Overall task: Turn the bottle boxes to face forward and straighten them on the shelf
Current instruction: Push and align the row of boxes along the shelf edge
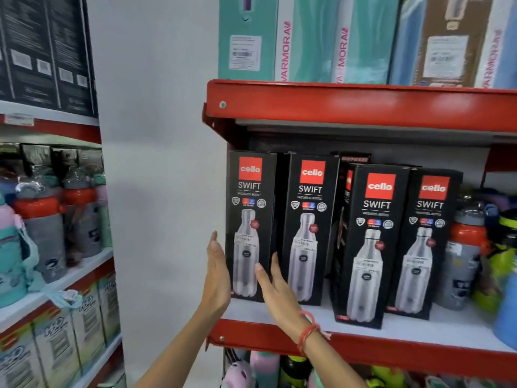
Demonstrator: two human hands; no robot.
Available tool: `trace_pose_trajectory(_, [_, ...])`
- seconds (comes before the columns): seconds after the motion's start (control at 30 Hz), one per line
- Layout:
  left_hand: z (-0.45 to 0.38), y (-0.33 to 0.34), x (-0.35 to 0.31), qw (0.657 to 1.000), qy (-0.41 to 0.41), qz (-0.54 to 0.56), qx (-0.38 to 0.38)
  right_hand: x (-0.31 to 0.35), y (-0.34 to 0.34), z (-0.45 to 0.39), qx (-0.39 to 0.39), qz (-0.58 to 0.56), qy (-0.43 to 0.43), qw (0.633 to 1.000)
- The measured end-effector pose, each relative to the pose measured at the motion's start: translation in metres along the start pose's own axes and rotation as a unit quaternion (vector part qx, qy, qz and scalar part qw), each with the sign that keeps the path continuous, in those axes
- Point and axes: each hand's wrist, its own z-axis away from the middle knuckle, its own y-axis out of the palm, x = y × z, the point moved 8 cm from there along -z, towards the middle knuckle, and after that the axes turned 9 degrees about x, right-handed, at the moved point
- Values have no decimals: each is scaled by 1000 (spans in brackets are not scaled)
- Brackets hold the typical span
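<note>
Four black boxes (310, 228) upright on shelf (419, 326), fronts out. Left hand (216, 275) flat open beside end box (249, 224). Right hand (275, 289) open too, at its front.

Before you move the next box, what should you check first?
1. Leftmost box faces forward: ok.
2. Left hand flat against its left side: ok. Right hand open over its lower front corner: firm contact cannot tell.
3. Second box faces forward: ok.
4. Third box in line with the row: not ok, it is angled and sits nearer the shelf edge.
5. Fourth box faces forward: ok.
6. Box behind the row straight: cannot tell, mostly hidden.
</note>
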Motion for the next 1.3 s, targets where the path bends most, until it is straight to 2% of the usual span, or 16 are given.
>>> trace_pose_trajectory(0.1, [3,3,10,994,-52,-10,98,7,8,-1,3,-22,-27,999])
trace_pose_trajectory(0.4, [34,-24,6,981,-13,-123,147,2,3,32,-51,126,-25,990])
trace_pose_trajectory(0.83, [71,-29,-5,983,6,-148,109,11,3,70,-82,169,-56,981])
trace_pose_trajectory(1.03, [79,-27,-5,984,9,-150,91,11,4,74,-63,181,-65,979])
trace_pose_trajectory(1.13, [82,-24,-11,980,7,-186,71,11,-3,75,-75,170,-75,980])
trace_pose_trajectory(1.2, [84,-21,-21,976,34,-214,20,9,-17,74,-103,151,-75,980])
trace_pose_trajectory(1.3, [99,-8,-49,964,155,-194,-93,-3,-41,73,-140,111,-57,982])
